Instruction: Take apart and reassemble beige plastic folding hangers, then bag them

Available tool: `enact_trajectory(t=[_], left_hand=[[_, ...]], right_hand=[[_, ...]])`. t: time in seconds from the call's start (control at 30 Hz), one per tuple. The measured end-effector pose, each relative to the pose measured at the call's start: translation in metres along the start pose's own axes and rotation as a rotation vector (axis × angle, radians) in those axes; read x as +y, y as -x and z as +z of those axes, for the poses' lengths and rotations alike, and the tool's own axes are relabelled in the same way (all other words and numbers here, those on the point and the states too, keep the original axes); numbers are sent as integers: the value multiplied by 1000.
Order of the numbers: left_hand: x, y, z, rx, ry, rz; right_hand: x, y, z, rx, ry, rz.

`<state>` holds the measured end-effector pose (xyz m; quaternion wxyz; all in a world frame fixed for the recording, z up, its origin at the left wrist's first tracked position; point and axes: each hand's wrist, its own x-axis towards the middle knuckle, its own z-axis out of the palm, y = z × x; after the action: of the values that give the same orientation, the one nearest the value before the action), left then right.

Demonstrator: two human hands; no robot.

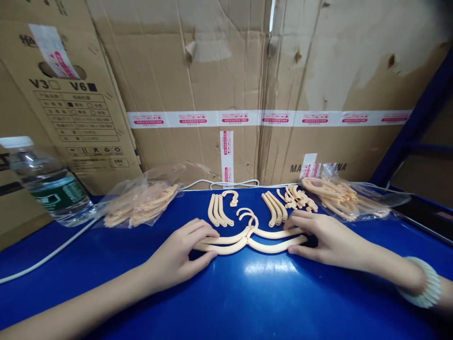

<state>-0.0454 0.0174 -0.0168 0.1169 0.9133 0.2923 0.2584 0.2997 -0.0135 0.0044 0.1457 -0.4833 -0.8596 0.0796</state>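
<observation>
Two cream plastic clothes hangers (pixel 269 247) lie one behind the other on the blue table, their curved hooks meeting near the middle. My left hand (pixel 193 248) is closed round their left ends, thumb on the near side and fingers on the far side. At the right ends, my right hand (pixel 314 236) pinches both hangers between thumb and fingers. Parts of the hanger ends are hidden under my hands. Just behind lie several loose hanger arms (pixel 219 210) with loose hooks (pixel 232 197) beside them. Another group of hanger arms (pixel 274 208) lies near my right fingers.
A pile of small hooks (pixel 297 196) lies behind my right hand. Clear bags of hanger parts stand at the left (pixel 141 203) and right (pixel 343 196). A water bottle (pixel 53 189) and white cable (pixel 53 252) are at the left. Cardboard (pixel 198 85) walls the back.
</observation>
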Motion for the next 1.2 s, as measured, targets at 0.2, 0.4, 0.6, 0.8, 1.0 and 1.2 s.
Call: enact_trajectory(t=[0.2, 0.4, 0.6, 0.8, 1.0, 1.2], left_hand=[[-3, 2, 0, 18, 2, -49], [-2, 3, 0, 24, 9, -51], [-1, 4, 0, 23, 7, -47], [-1, 5, 0, 20, 8, -50], [-1, 4, 0, 17, 13, -49], [-1, 5, 0, 24, 3, -40]], right_hand=[[7, 2, 10, 49, -93, 10], [7, 4, 11, 38, -132, 18], [6, 7, 9, 19, -158, 14], [5, 8, 9, 23, -172, 23], [5, 8, 8, 24, -201, 33], [9, 8, 12, 56, -219, 59]])
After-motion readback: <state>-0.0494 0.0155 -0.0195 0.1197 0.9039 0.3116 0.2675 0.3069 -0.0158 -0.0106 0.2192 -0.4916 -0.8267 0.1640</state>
